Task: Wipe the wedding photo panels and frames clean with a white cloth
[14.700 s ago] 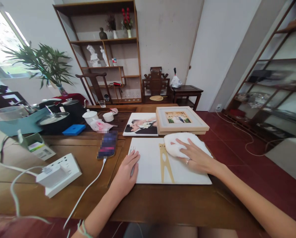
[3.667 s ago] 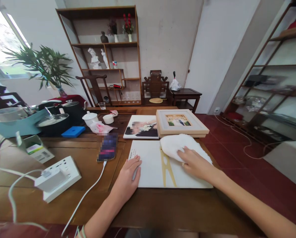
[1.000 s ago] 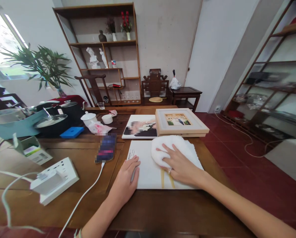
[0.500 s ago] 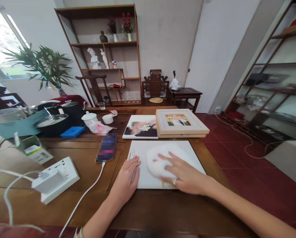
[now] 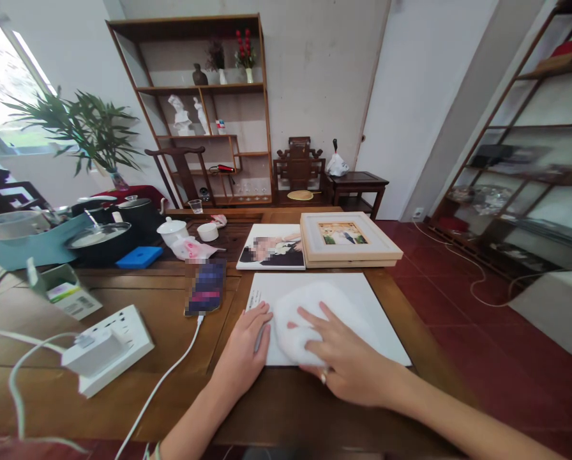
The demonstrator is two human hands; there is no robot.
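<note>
A white square board [image 5: 362,306] lies flat near the front edge of the wooden table [image 5: 171,383]. My right hand [image 5: 343,358] lies on a white cloth [image 5: 305,313] and presses it onto the board's near left part, fingers spread over it. My left hand [image 5: 242,351] rests flat on the board's left edge, fingers together and stretched out, holding nothing.
Behind the board lie a photo print [image 5: 272,248] and a framed picture [image 5: 348,237]. To the left are a phone [image 5: 205,286] on a white cable, a power strip [image 5: 108,345], a small box [image 5: 66,291], pots [image 5: 104,233] and a teapot [image 5: 173,229]. Shelves and chairs stand behind.
My right hand has slid the cloth from the board's far right across to its near left, covering the gold mark. My left hand has stayed on the left edge.
</note>
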